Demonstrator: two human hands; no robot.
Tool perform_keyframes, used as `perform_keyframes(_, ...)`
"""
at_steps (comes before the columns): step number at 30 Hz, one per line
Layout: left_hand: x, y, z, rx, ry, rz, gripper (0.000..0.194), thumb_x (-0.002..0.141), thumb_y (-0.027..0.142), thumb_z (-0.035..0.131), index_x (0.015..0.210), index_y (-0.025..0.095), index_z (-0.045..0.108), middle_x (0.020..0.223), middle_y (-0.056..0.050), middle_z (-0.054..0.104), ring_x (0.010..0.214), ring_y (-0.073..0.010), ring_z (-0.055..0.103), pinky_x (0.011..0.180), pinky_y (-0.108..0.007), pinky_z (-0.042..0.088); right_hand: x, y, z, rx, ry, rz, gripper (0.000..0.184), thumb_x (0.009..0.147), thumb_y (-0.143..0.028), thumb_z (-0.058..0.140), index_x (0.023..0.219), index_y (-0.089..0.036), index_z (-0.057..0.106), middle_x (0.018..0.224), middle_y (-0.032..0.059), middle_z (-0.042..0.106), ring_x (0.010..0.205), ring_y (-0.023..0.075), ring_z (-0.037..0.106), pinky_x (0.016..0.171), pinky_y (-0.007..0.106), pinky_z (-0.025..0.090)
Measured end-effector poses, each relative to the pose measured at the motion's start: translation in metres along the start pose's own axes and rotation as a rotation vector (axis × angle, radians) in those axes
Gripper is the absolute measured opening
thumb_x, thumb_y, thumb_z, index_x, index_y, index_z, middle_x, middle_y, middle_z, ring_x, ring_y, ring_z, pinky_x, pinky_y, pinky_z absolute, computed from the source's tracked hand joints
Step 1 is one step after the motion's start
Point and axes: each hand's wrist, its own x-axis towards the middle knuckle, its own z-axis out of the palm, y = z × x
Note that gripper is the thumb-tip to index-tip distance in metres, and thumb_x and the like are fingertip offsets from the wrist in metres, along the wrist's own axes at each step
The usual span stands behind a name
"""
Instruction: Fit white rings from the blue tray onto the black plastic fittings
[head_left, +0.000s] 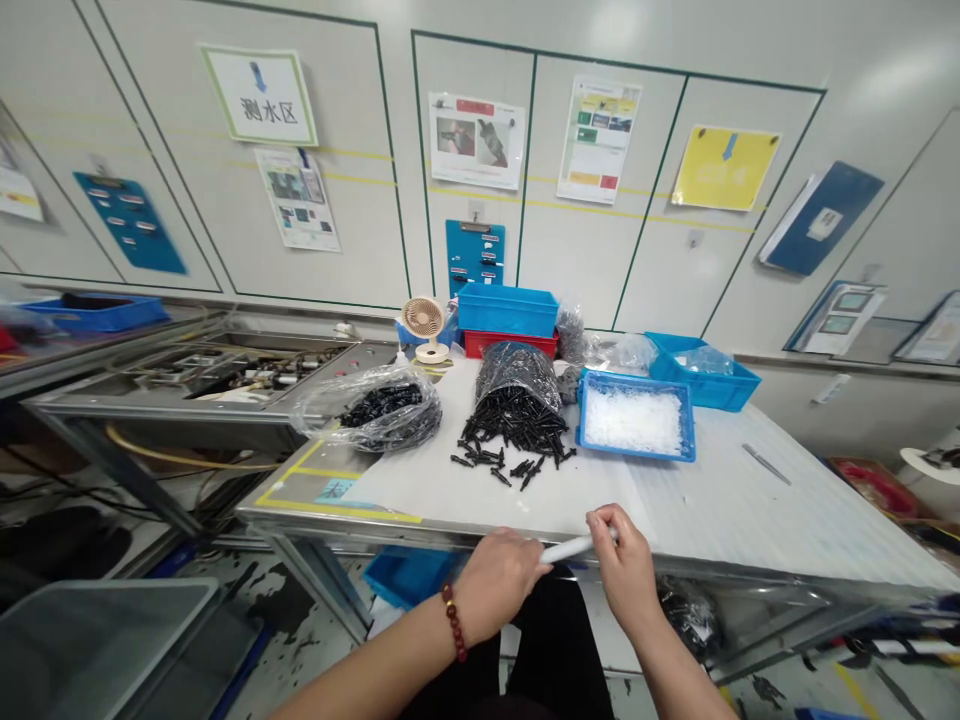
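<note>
1. The step in hand looks like the handling of a slim white rod (568,549), which spans the gap between the person's two hands at the near edge of the worktable (712,500), above the lap
2. The left hand (499,580) is curled around one end of the rod, knuckles up; the right hand (622,565) closes thumb and fingers around the other end. The hands are apart, joined only by the rod
3. The fingers cover both ends, so I can't tell whether it is a solid rod, a tube or a tool's handle
4. Farther in on the table, black fittings (517,415) spill from the mouth of a plastic bag (517,365), a few lying loose nearest the person; neither hand touches them
5. Just right of that heap, a blue tray (636,454) holds small white pieces (634,418), and tweezers (766,464) lie well apart, farther right. To the left sits a clear bag (330,405) with more black parts inside
6. As I judge it, the next move calls for a steady hold at both ends; reaching for a fitting or a white piece would first need one hand freed, with the other securing the rod
</note>
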Motion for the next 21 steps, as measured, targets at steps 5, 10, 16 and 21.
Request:
perform_keyframes(5,0.012,-0.014,-0.015,-0.203,-0.002,-0.013,0.026,0.09,0.035,0.043,0.079,0.017,0.06,0.069,-0.001,0.061,0.067,-0.016,0.056,0.066,-0.026,0.041,0.014,0.004,0.002,0.289,-0.172,0.129,0.03,0.076,-0.047,0.054,0.084,-0.018,0.057,0.066,-0.0004,0.051,0.058,0.0128,0.046,0.053,0.023,0.039)
perform_keyframes(10,0.057,-0.048,-0.01,-0.05,0.009,-0.21,0.028,0.082,0.038,0.056,0.093,0.013,0.062,0.091,-0.011,0.061,0.089,-0.0255,0.056,0.078,-0.035,0.042,0.052,0.006,-0.012,0.193,-0.026,-0.056,0.028,0.078,-0.045,0.052,0.074,-0.018,0.06,0.083,0.0054,0.056,0.078,0.018,0.052,0.067,0.027,0.043)
perform_keyframes(16,0.105,-0.071,0.014,-0.043,-0.061,-0.294,0.005,0.071,0.01,0.057,0.071,0.01,0.062,0.078,-0.013,0.062,0.076,-0.0268,0.06,0.068,-0.034,0.045,0.11,0.008,-0.005,-0.04,-0.203,-0.201,0.031,0.083,-0.043,0.044,0.092,-0.02,0.061,0.077,0.0045,0.063,0.074,0.0187,0.058,0.069,0.029,0.045)
perform_keyframes(21,0.122,-0.097,0.003,-0.248,0.038,-0.237,0.005,0.072,0.012,0.053,0.073,0.015,0.057,0.068,-0.003,0.06,0.067,-0.0167,0.058,0.061,-0.024,0.044,0.144,0.024,0.034,-0.211,-0.267,-0.306,0.034,0.086,-0.041,0.036,0.099,-0.02,0.059,0.09,0.0053,0.066,0.083,0.0193,0.06,0.071,0.028,0.045)
